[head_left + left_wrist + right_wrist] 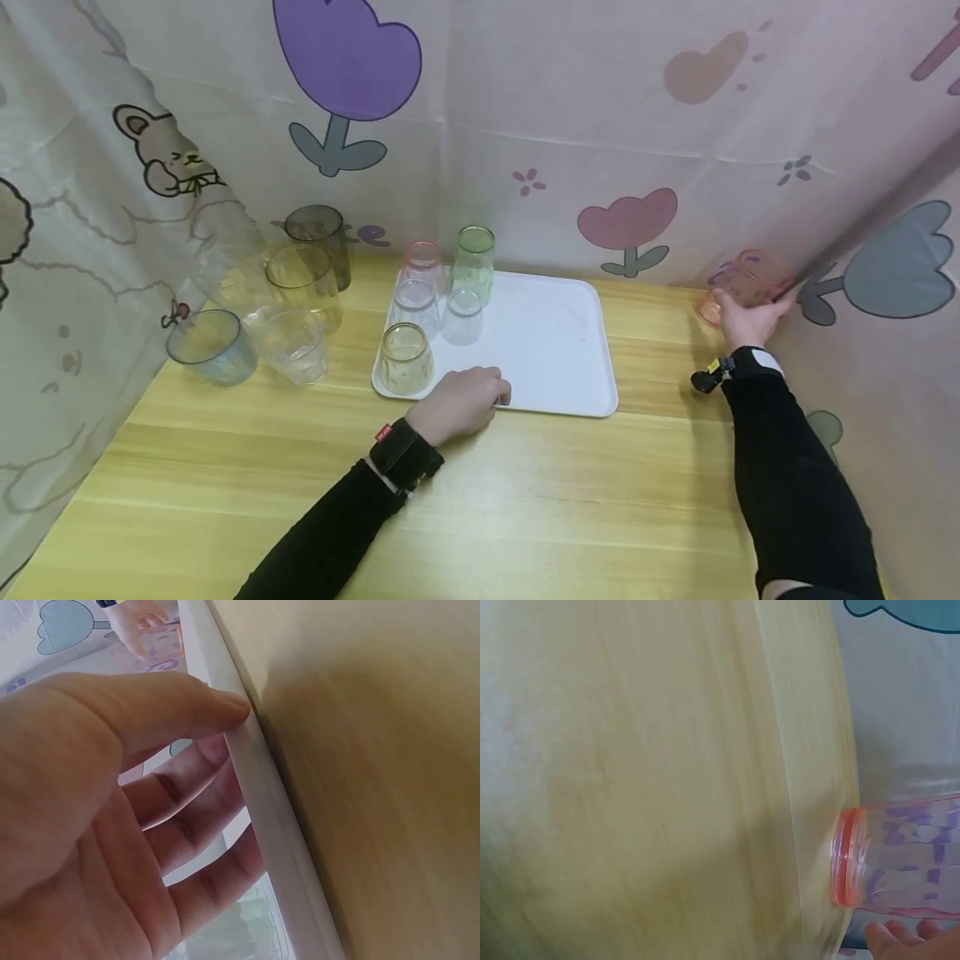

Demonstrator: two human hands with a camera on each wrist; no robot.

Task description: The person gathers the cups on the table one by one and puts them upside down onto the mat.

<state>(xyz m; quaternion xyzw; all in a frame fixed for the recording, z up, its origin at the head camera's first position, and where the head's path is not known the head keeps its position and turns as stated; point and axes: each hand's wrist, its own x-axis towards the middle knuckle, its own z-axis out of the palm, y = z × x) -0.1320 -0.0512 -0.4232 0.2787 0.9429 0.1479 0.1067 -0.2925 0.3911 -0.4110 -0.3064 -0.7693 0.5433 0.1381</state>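
Pink glass: upper right of the head view [750, 275], on or just above the tabletop beside the curtain [885, 392]; whether its base touches the wood, I cannot tell.
Right hand: at that glass [752, 323], fingers loosely extended and spread around it; in its wrist view the fingertips show beside the wall, with no clear grip. Contact is hard to tell.
Left hand: near the middle of the frame [459, 406], thumb and fingers pinching the near rim of the white tray [555, 350]. The hands are well apart.
Glass handling: probably light, stiff and breakable, smooth enough to slip. Best held round the middle of the wall, thumb opposite fingers, with modest pressure.
Tray handling: looks stiff and thin-rimmed; best kept level, since a tug or tilt could slide what stands on it.
On the tray: left half only, a pink tumbler [424, 265], a green glass [476, 262], two clear glasses [462, 321] and an amber glass [406, 360], close together; the right half is bare.
Left of frame: a grey glass [318, 237], a yellow glass [303, 287], a blue glass [216, 348] and a clear tumbler [296, 352], crowded by the curtain.
In the way: the curtain, close behind the pink glass, leaves little finger room; nothing stands between that glass and the tray.
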